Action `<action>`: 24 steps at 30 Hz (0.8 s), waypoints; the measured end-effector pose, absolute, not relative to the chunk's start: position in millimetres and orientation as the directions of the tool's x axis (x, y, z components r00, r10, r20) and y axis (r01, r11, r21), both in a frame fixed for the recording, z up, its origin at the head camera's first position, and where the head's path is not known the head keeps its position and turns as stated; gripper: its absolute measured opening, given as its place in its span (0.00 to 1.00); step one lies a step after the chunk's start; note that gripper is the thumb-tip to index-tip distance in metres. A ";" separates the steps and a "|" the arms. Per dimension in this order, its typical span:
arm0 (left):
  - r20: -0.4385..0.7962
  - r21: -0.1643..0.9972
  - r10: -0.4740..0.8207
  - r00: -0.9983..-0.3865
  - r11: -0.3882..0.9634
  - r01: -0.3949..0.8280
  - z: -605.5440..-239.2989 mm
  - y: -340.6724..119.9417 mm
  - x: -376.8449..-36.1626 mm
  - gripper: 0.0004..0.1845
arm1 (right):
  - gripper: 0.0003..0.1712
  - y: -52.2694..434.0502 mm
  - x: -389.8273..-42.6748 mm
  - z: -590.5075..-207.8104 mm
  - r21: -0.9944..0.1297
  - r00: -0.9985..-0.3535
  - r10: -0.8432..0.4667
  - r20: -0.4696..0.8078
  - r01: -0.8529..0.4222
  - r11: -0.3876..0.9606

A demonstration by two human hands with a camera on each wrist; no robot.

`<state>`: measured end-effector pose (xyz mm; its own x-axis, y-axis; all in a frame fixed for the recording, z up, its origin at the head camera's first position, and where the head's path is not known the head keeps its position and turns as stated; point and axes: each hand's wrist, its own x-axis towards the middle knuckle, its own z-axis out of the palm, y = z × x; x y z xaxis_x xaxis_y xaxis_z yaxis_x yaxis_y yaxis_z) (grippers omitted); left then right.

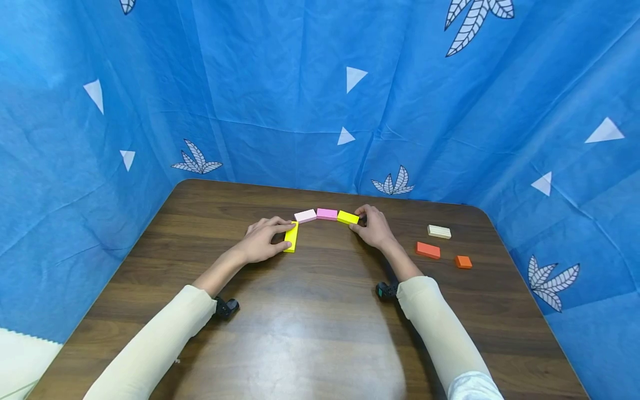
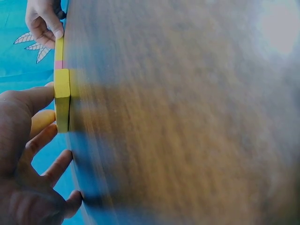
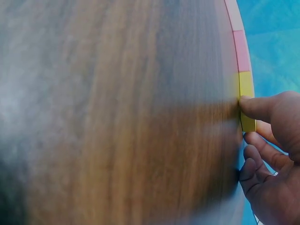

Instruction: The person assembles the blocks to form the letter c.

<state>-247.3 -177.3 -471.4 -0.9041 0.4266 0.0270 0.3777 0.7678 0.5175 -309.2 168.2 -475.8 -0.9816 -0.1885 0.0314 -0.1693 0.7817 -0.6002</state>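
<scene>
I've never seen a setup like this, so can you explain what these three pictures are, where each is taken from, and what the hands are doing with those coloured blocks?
There is no machine here: a person works with two bare hands while wearing three cameras. The wide picture comes from a camera on the head, looking down at a brown table ringed by blue cloth. The two blurry ones come from cameras on each wrist, skimming the tabletop.

Four blocks lie in a curved row. The left hand grips the yellow block at the row's left end. The right hand pinches the other yellow block at the right end. Between them lie a pale pink block and a pink block.

Off to the right lie a cream block and two orange blocks, untouched.
</scene>
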 end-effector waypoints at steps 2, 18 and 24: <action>0.028 0.516 0.429 -0.903 0.767 0.380 -471.2 -177.0 -247.3 0.32 | 0.26 169.4 -308.6 -476.0 -0.600 -0.982 -0.189 0.029 -0.168 0.782; 0.029 0.508 0.427 -0.904 0.772 0.381 -471.3 -175.9 -246.7 0.32 | 0.28 217.5 -282.9 -462.4 -0.580 -0.979 -0.198 0.046 -0.188 0.793; 0.023 0.500 0.436 -0.899 0.774 0.388 -470.4 -177.4 -249.4 0.32 | 0.26 250.7 -262.7 -460.0 -0.569 -0.986 -0.158 0.044 -0.155 0.808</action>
